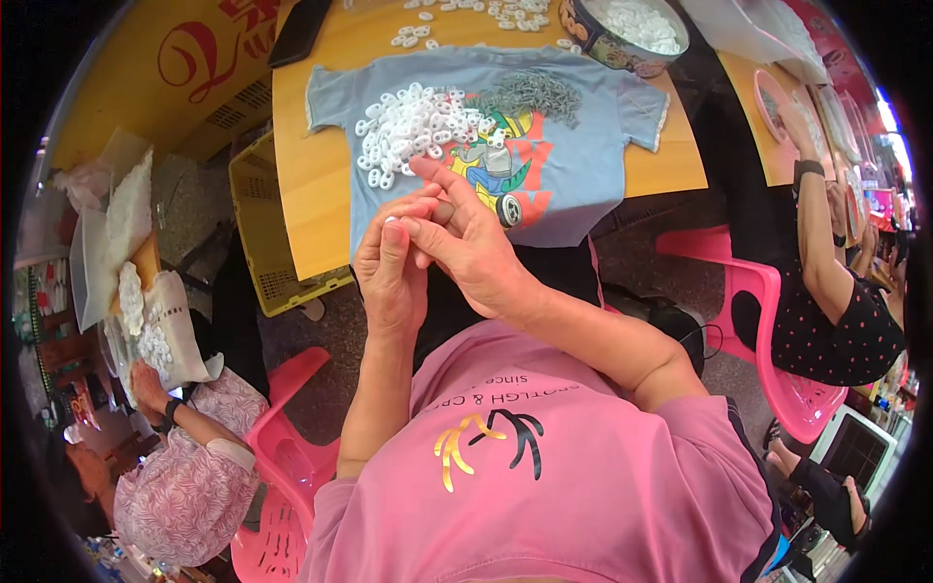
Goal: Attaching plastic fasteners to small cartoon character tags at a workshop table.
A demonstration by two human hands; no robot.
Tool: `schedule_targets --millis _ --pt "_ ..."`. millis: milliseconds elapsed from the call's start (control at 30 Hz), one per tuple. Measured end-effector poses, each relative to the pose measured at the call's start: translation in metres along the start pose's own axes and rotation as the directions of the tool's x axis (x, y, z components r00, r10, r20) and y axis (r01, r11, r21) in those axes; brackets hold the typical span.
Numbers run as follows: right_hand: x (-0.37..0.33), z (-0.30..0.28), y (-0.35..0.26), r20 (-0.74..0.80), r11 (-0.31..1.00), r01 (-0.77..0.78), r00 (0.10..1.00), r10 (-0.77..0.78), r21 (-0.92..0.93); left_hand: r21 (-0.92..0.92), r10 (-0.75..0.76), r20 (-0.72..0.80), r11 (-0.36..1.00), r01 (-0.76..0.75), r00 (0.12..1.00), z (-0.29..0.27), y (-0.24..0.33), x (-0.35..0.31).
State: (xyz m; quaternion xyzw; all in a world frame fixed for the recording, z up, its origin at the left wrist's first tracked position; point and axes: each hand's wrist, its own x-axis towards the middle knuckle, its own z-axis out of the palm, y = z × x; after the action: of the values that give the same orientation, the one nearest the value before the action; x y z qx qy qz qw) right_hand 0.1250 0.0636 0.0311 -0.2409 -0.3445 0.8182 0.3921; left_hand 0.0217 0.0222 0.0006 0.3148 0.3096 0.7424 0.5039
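Note:
My left hand [391,267] and my right hand [478,260] meet just beyond the table's near edge, fingertips pressed together. A bit of a small white plastic piece [391,221] shows at the left thumb tip; fingers cover most of it. What the right fingers pinch is hidden. Beyond the hands, a grey-blue T-shirt [595,180] with a cartoon print is spread flat. On it lie a pile of white plastic pieces with two holes each [413,126] and, to the right, a heap of small dark grey pins or screws [537,97], too small to tell.
A round patterned tin [622,51] of white pieces stands at the far right of the wooden table [311,209]. More loose white pieces [413,36] and a dark flat object [301,31] lie at the back. A yellow crate [267,233] stands left; people sit on both sides.

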Motion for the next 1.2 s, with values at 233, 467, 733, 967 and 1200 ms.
schedule_targets --millis 233,467,733,967,1200 --pt "0.002 -0.029 -0.023 0.065 0.933 -0.081 0.992 0.111 -0.350 0.485 0.117 -0.203 0.875 -0.005 0.972 -0.038 0.047 0.017" --pt "0.024 -0.107 -0.062 0.079 0.170 0.163 0.907 -0.414 -0.972 0.834 0.328 -0.366 0.530 0.151 0.871 -0.151 0.091 0.046" --pt "0.047 -0.106 -0.064 0.334 -0.267 0.237 0.844 -0.420 -0.934 0.756 0.309 -0.320 0.653 0.044 0.895 -0.109 0.068 0.029" --pt "0.048 -0.111 -0.064 0.353 -0.280 0.255 0.847 -0.397 -0.926 0.725 0.260 -0.194 0.687 -0.040 0.946 -0.038 0.045 0.009" --pt "0.040 -0.114 -0.068 0.078 0.215 0.166 0.926 -0.369 -0.962 0.514 -0.077 -0.081 0.851 0.108 0.994 0.001 0.010 0.011"
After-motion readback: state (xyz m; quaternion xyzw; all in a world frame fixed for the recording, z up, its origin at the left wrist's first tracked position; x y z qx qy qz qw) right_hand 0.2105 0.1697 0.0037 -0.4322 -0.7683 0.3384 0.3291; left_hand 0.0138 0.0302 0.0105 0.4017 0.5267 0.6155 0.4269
